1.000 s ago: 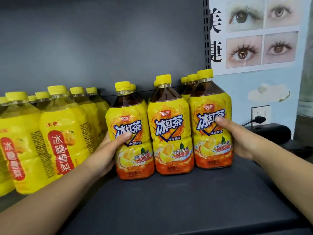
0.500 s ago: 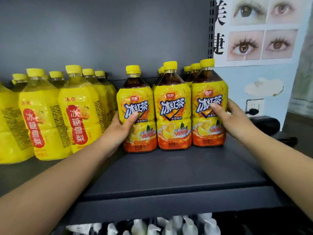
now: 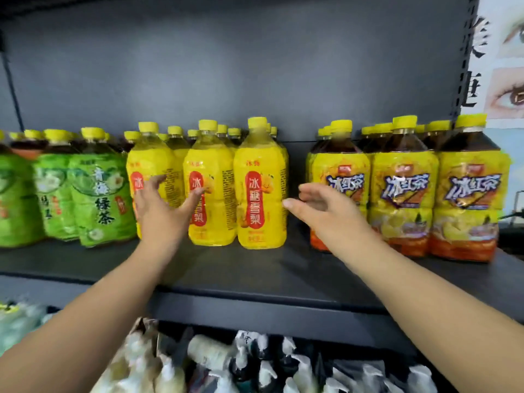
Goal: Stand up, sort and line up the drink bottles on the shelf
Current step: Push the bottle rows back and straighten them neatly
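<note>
While both hands reach over the dark shelf [image 3: 255,273], the left hand [image 3: 158,211] has its fingers spread in front of the yellow pear drink bottles [image 3: 262,188], and the right hand [image 3: 326,211] is loosely open beside them, holding nothing. Green tea bottles [image 3: 96,191] stand at left, iced tea bottles [image 3: 402,199] at right. Pale packages [image 3: 215,361] lie below.

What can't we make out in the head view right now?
- Rows behind the front pear drink bottles and iced tea bottles: hidden, only caps show.
- Left hand covers the leftmost pear label; contact unclear, motion blur.
- Green tea bottles: row cut by the left edge.
- Lower-shelf items: blurred.
</note>
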A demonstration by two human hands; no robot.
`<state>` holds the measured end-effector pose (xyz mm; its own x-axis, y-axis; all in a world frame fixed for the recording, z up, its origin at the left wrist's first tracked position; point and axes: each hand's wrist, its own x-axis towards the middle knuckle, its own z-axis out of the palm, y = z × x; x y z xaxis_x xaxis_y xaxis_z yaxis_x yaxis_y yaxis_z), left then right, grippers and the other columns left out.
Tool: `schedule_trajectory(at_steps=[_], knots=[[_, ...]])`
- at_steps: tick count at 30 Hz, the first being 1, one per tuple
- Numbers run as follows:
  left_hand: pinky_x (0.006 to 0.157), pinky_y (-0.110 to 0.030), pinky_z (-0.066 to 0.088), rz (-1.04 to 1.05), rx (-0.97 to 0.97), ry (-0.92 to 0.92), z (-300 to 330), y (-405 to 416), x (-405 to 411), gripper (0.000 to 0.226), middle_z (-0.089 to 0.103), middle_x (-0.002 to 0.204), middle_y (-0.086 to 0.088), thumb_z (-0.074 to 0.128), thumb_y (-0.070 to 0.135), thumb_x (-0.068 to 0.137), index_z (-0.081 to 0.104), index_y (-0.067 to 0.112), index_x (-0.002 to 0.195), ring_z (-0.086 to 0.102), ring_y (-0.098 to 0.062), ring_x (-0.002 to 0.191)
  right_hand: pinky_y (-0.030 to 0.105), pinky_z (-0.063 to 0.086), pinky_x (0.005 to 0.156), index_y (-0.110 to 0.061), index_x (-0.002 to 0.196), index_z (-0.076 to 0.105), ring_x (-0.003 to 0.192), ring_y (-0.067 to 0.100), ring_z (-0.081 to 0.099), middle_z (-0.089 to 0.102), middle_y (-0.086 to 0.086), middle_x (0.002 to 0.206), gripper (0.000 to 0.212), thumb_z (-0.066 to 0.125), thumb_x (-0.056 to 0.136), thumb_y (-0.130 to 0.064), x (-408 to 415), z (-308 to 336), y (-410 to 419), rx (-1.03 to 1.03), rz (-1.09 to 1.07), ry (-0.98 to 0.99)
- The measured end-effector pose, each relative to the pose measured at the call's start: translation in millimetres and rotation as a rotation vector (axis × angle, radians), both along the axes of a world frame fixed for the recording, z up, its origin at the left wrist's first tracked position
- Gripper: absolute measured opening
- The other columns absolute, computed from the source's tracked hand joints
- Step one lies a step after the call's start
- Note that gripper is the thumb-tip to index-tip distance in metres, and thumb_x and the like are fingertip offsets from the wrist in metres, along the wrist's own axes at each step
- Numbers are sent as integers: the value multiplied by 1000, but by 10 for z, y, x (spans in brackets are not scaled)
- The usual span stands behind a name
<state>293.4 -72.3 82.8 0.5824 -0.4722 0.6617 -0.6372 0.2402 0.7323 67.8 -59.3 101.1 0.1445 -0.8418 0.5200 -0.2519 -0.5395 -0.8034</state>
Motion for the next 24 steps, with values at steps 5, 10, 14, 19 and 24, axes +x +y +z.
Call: schedule_trajectory(at_steps=[5, 10, 14, 19, 24], knots=[[105, -50, 36, -167, 197, 189, -48, -306, 854, 120, 42, 139, -16, 75, 66, 47, 26, 8, 139, 41, -33, 127, 39, 38, 104, -14, 141, 26, 123, 20, 45, 42, 6, 141, 86, 73, 73, -39, 659, -60, -456, 169, -142, -67], [105, -47, 34, -171, 317, 55, -90, -418, 1097, 86, 46, 131, -20, 74, 49, 66, 39, 5, 131, 40, -36, 124, 44, 39, 104, -17, 143, 20, 124, 24, 46, 45, 6, 139, 95, 75, 69, -39, 845, -144, -702, 232, -231, -173], [103, -39, 31, -208, 319, 14, -80, -503, 1082, 72, 43, 125, -19, 74, 44, 69, 47, 4, 122, 32, -31, 123, 38, 43, 96, -18, 136, 34, 116, 23, 52, 52, 4, 131, 77, 73, 72, -36, 842, -165, -671, 169, -274, -156], [94, -44, 46, -547, 274, 264, -100, -560, 1077, 87, 51, 122, -10, 77, 36, 62, 29, 10, 129, 52, -25, 110, 43, 46, 95, -20, 132, 40, 111, 22, 55, 56, 2, 123, 74, 76, 68, -33, 794, -188, -706, 144, -285, -226], [98, -43, 44, -778, 312, 355, -78, -625, 1157, 113, 49, 121, -5, 77, 37, 45, 19, 14, 140, 52, -22, 109, 42, 47, 91, -22, 127, 46, 106, 21, 58, 60, -1, 115, 90, 77, 45, -40, 681, -185, -722, 218, -188, -318]])
